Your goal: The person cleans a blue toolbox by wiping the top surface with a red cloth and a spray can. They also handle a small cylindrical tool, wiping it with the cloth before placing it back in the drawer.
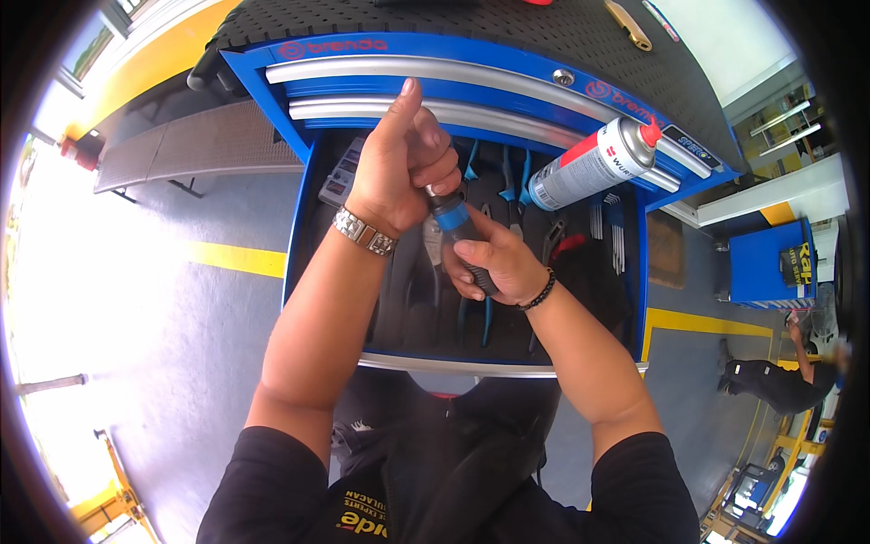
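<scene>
Over a pulled-out tool drawer (408, 335), both hands are on a black cylindrical hand tool with a blue band (450, 216); its exact kind is not clear. My left hand (405, 163) is closed round the upper end, thumb pointing up, and covers that end. Lower down, my right hand (501, 260) wraps the ribbed black grip. Beneath them lie several pliers (508, 177) with blue-and-black handles, a red-handled tool (569, 243) and a row of slim metal keys (617, 234). A spray can with a red cap (580, 170) is at the drawer's right side.
The blue tool chest (426, 83) rises beyond the drawer, its top covered by a black mat holding a utility knife (628, 25). A grey case (340, 177) sits at the drawer's far left. There is a bench (195, 145) to the left. At far right a person (770, 381) works.
</scene>
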`<state>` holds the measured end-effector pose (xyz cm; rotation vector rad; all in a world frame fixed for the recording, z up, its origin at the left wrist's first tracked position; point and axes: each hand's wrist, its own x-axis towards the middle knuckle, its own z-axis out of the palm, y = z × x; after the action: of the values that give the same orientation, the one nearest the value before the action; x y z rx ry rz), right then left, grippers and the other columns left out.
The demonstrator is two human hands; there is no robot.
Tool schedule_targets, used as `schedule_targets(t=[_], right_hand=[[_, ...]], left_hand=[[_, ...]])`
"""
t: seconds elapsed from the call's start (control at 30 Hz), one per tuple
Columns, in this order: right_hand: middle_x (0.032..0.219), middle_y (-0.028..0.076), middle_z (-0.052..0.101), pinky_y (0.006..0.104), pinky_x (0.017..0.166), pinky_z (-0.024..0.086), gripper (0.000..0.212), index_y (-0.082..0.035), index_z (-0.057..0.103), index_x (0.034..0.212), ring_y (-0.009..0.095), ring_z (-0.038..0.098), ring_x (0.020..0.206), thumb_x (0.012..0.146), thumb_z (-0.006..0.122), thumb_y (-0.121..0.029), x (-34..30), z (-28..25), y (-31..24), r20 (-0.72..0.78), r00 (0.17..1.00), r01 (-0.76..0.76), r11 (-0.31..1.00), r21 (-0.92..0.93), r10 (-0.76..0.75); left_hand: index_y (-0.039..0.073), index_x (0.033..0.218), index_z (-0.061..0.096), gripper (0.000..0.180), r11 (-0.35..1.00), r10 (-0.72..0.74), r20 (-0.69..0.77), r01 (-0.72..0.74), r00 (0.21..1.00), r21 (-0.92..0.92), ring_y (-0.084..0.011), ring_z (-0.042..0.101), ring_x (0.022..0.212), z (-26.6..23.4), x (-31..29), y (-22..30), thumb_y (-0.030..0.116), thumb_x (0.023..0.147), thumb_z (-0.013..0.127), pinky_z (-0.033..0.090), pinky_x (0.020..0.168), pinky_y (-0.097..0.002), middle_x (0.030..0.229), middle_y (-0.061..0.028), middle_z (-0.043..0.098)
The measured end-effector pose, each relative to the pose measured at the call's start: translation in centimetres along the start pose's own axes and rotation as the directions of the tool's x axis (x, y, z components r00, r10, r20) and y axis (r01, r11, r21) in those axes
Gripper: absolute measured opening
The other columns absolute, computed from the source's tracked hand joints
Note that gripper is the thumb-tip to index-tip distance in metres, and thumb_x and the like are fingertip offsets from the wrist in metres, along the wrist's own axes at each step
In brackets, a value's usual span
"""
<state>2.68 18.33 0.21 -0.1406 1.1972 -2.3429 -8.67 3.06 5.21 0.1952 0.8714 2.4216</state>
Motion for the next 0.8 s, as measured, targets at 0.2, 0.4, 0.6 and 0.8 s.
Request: schedule_targets(t=[0.2, 0.4, 0.6, 0.8], right_hand=[[0.073, 0.008, 0.05, 0.0276, 0.046, 0.042, 0.06, -0.011, 0.037, 0.147, 0.016, 0.049, 0.05, 0.097, 0.064, -0.032, 0.2, -1.3, 0.2, -0.029, 0.999, -0.04, 0.999, -0.019, 0.039], [0.076, 0.008, 0.054, 0.0284, 0.047, 0.042, 0.048, -0.015, 0.038, 0.148, 0.017, 0.051, 0.05, 0.104, 0.049, -0.03, 1.3, 1.1, 1.6, -0.301, 0.943, 0.179, 0.979, 0.094, -0.143], [0.087, 0.004, 0.062, 0.0305, 0.044, 0.043, 0.054, -0.018, 0.033, 0.156, 0.016, 0.06, 0.062, 0.105, 0.047, -0.03, 1.5, 0.0, 2.8, -0.472, 0.836, 0.393, 0.906, 0.157, -0.281], [0.129, 0.006, 0.058, 0.0344, 0.09, 0.051, 0.053, -0.018, 0.033, 0.158, 0.019, 0.06, 0.113, 0.107, 0.043, -0.029, 1.7, -1.7, 1.5, -0.546, 0.789, 0.442, 0.877, 0.19, -0.28]], left_hand=[[0.009, 0.086, 0.062, 0.052, 1.0, 0.017, 0.04, -0.017, 0.999, 0.001, -0.0116, 0.036, 0.056, -1.0, 0.6, -0.5, 0.054, 0.106, 0.046, 0.036, 0.057, -0.0286, 0.061, 0.0028, 0.036], [-0.002, 0.131, 0.055, 0.046, 0.874, 0.232, -0.172, -0.127, 0.957, 0.469, -0.0215, 0.063, 0.096, -0.8, 1.4, -3.8, 0.035, 0.104, 0.061, 0.052, 0.087, -0.0352, 0.105, -0.0115, 0.067], [-0.006, 0.142, 0.047, 0.05, 0.676, 0.293, -0.206, -0.051, 0.934, 0.735, -0.0198, 0.062, 0.107, -1.3, 0.7, -8.1, 0.017, 0.099, 0.06, 0.053, 0.086, -0.032, 0.13, -0.0181, 0.062], [0.004, 0.145, 0.047, 0.048, 0.817, -0.146, -0.321, 0.297, 0.936, 0.495, -0.0103, 0.043, 0.038, 0.6, -0.6, -9.2, 0.027, 0.103, 0.054, 0.032, 0.032, -0.0279, 0.083, -0.0067, 0.064]])
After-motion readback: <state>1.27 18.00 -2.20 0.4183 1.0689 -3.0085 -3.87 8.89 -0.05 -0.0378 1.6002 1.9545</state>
